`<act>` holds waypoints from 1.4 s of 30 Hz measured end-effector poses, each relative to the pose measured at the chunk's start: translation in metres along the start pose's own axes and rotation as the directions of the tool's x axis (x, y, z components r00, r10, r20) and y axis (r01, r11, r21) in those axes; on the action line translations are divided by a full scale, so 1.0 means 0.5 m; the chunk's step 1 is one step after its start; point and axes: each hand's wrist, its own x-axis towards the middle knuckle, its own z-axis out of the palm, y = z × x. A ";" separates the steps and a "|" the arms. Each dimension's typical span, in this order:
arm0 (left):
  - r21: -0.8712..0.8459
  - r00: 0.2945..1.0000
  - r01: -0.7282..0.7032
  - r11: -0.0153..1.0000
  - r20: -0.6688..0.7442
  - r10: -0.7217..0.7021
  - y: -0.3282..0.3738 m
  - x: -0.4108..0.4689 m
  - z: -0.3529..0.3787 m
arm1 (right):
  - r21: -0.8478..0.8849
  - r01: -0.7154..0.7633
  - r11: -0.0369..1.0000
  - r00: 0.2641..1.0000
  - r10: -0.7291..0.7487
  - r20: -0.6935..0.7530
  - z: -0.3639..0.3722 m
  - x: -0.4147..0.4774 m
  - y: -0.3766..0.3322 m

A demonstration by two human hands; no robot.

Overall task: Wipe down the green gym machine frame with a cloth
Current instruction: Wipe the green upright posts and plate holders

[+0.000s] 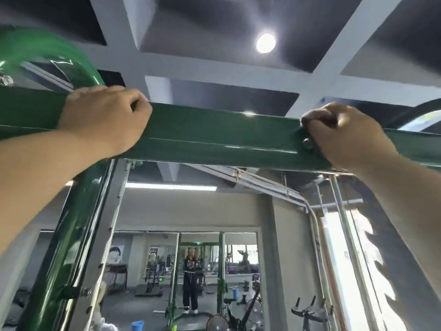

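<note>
With both hands overhead, my left hand (105,118) grips the beam (214,137); my right hand (343,137) clutches a cloth (319,120) there; unwiped beam runs leftward between them.

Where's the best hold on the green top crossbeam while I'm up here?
Grip the flat green crossbeam on its bare middle stretch, from below with fingers hooked over its top edge, as the left hand does. Stay clear of the bolt by the right hand.
</note>
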 end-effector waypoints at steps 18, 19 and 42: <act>-0.062 0.975 0.221 0.973 0.042 -0.219 0.020 0.002 -0.001 | 0.102 0.057 0.993 0.870 -0.100 0.482 0.027 0.167 -0.033; -0.053 0.970 0.238 0.970 0.055 -0.235 0.047 0.004 -0.007 | 0.082 -0.013 0.997 0.878 -0.028 0.478 0.005 0.162 0.005; -0.235 0.989 0.149 0.961 0.040 -0.143 0.325 0.025 0.067 | -0.161 0.672 0.723 0.737 -0.674 0.051 0.023 0.001 0.185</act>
